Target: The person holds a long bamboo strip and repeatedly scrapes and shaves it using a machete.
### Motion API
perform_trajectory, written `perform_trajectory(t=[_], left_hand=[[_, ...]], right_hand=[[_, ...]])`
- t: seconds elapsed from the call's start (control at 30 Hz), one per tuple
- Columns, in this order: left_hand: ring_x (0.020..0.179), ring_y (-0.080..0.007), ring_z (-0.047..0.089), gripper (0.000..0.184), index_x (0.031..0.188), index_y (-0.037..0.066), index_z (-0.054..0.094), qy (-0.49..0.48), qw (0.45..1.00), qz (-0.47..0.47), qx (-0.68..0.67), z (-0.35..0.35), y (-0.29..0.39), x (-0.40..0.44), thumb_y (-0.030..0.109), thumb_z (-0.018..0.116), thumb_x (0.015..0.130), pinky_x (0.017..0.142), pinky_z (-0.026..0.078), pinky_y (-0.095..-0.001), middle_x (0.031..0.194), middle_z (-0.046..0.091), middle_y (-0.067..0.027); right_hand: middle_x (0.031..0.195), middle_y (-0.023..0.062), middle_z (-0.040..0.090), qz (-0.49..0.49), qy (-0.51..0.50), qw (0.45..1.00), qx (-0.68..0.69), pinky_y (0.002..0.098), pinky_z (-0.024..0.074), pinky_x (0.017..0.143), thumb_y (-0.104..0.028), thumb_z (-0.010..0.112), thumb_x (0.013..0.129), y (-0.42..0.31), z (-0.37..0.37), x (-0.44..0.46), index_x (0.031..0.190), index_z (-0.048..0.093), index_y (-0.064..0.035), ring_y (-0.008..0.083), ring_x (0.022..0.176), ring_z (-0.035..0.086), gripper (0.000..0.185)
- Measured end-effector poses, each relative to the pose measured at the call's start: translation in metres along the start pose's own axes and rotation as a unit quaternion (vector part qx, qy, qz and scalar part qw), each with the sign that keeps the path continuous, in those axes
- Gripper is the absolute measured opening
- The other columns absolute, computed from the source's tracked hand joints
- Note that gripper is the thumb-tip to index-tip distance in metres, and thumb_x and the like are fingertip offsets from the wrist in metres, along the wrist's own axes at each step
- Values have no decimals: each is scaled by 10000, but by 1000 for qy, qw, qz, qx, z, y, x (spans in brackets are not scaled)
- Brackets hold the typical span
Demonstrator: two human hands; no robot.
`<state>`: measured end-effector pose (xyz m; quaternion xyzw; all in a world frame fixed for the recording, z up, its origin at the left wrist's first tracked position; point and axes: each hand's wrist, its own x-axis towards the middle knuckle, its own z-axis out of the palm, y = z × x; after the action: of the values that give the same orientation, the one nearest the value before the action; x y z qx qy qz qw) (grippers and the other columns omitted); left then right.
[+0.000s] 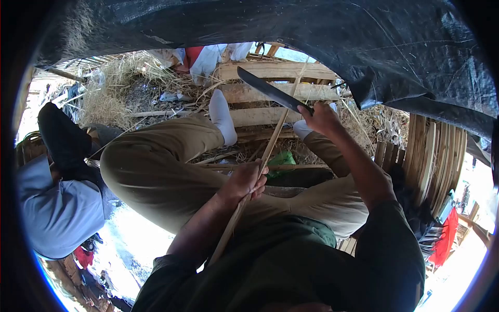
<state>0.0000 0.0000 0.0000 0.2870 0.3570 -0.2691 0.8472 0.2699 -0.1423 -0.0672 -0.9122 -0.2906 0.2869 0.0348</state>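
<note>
Tan strip [269, 148] slants through the left hand [246, 182], fingers clamped round it; ahead of them, the right hand [322, 119] (forearm [360, 156] stretched forward) grips a machete [267, 90].

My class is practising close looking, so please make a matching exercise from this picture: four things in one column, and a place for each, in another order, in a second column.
Column one
1. Large knife
2. Long wooden strip
3. Black sheeting
4. Green plastic

Column two
A. Low down, between the person's legs
B. Gripped in the right hand
C. Across the top of the view
D. Gripped in the left hand

Right pairs: 1-B, 2-D, 3-C, 4-A
</note>
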Motion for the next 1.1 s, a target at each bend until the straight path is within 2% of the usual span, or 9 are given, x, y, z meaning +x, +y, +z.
perform_trajectory(t=[0.07, 0.17, 0.37, 0.47, 0.57, 0.7, 0.73, 0.83, 1.1], left_hand=[[417, -107, 404, 406, 889, 84, 469, 26, 999, 13, 40, -1, 4, 1, 421, 309, 1049, 431, 368, -279, 540, 409, 8], [396, -96, 369, 162, 886, 110, 458, 32, 999, 3, 14, 15, -1, -7, 234, 402, 974, 386, 308, -267, 531, 378, 16], [394, -105, 398, 252, 891, 81, 462, 40, 992, 54, 111, 2, -13, 2, 290, 383, 1007, 386, 348, -281, 533, 414, -3], [423, -158, 501, 460, 815, 6, 519, 55, 979, 81, 179, 1, -14, 1, 340, 291, 1032, 416, 445, -332, 548, 502, -61], [406, -171, 498, 478, 793, -6, 527, 84, 967, 95, 219, 9, -12, -1, 333, 290, 1033, 429, 465, -336, 536, 499, -70], [393, -180, 499, 483, 777, -1, 533, 77, 970, 103, 208, 9, -13, 0, 329, 291, 1035, 435, 474, -336, 527, 498, -75], [393, -181, 500, 484, 774, 0, 533, 74, 967, 106, 219, 7, -14, 1, 328, 292, 1036, 435, 475, -338, 526, 497, -74], [392, -162, 470, 397, 847, 17, 509, 75, 969, 95, 217, 8, -16, 1, 302, 302, 1032, 410, 428, -322, 508, 457, -57], [400, -131, 437, 317, 887, 41, 488, 66, 981, 67, 168, 7, -13, 4, 280, 331, 1023, 398, 393, -302, 525, 441, -31]], right_hand=[[814, 271, 675, 17, -13, 999, 40, 513, 535, 792, -661, 491, 890, -17, 6, -12, 842, 687, 56, 415, 833, 691, 745], [783, 266, 669, -51, -67, 996, -22, 496, 544, 755, -661, 476, 900, -27, -10, -54, 827, 685, 61, 403, 835, 691, 754], [751, 252, 673, 12, -31, 999, -9, 507, 546, 705, -652, 466, 913, 1, -12, -16, 809, 679, 58, 408, 740, 692, 748], [714, 245, 669, -17, 6, 999, -43, 496, 545, 685, -660, 466, 907, -16, 2, -47, 799, 678, 51, 392, 745, 696, 750], [701, 247, 665, -3, -66, 998, -20, 491, 549, 691, -672, 456, 905, -14, -19, -41, 764, 673, 60, 383, 746, 699, 776], [665, 227, 657, 12, -25, 999, -19, 490, 541, 688, -621, 485, 925, 10, -20, -11, 714, 681, 35, 359, 733, 701, 716], [672, 237, 653, 35, -63, 996, 53, 496, 533, 686, -586, 503, 933, -6, -25, -28, 742, 686, 38, 377, 723, 693, 679], [679, 243, 653, -65, -58, 995, 55, 496, 532, 683, -610, 490, 926, -24, -7, -60, 756, 688, 47, 392, 717, 689, 707], [718, 248, 672, 48, -20, 999, 6, 485, 549, 709, -668, 453, 907, 3, 1, -31, 774, 689, 54, 410, 762, 696, 771]])
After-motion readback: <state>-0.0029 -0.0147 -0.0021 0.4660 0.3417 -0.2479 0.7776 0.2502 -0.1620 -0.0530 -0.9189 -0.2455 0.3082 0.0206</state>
